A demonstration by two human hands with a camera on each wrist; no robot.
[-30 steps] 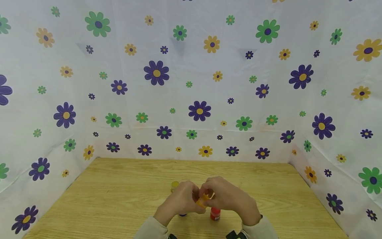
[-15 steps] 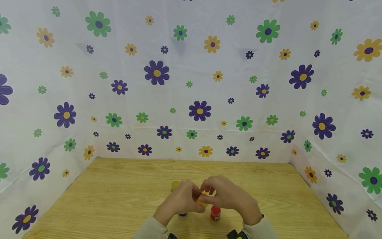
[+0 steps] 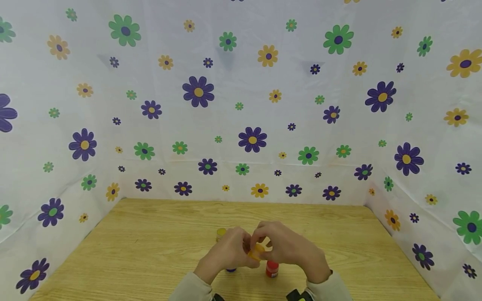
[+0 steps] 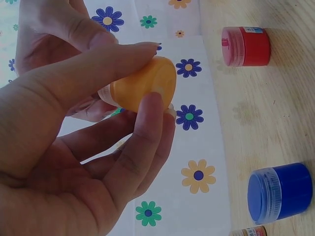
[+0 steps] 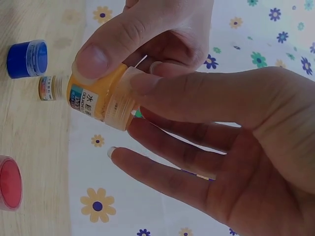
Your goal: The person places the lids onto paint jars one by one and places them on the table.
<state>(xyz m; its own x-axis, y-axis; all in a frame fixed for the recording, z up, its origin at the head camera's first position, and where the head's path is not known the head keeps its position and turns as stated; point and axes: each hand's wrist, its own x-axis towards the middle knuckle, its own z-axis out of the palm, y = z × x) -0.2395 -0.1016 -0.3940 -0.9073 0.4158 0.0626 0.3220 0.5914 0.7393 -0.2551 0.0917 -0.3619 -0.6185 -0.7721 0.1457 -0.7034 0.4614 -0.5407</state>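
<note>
A small jar of orange-yellow paint [image 5: 101, 91] with a printed label is held up between both hands, above the table. My left hand [image 3: 231, 251] grips the jar's body between thumb and fingers. On the clear ridged lid [image 5: 120, 105], the thumb and fingers of my right hand [image 3: 288, 246] pinch from the other side. In the left wrist view the rounded bottom of the jar faces the table, tilted sideways. Below the hands stands a red paint jar [image 3: 272, 269], and a blue paint jar [image 4: 280, 193] is mostly hidden by the left hand in the head view.
A yellow-lidded jar [image 3: 221, 233] stands behind the left hand, partly covered by it. The wooden table [image 3: 150, 246] is bordered by a white flower-printed cloth [image 3: 241, 83] at the back and both sides.
The right hand's fingers lifted off and spread half a second ago, then closed on the lid again. The left hand has kept its hold on the jar.
</note>
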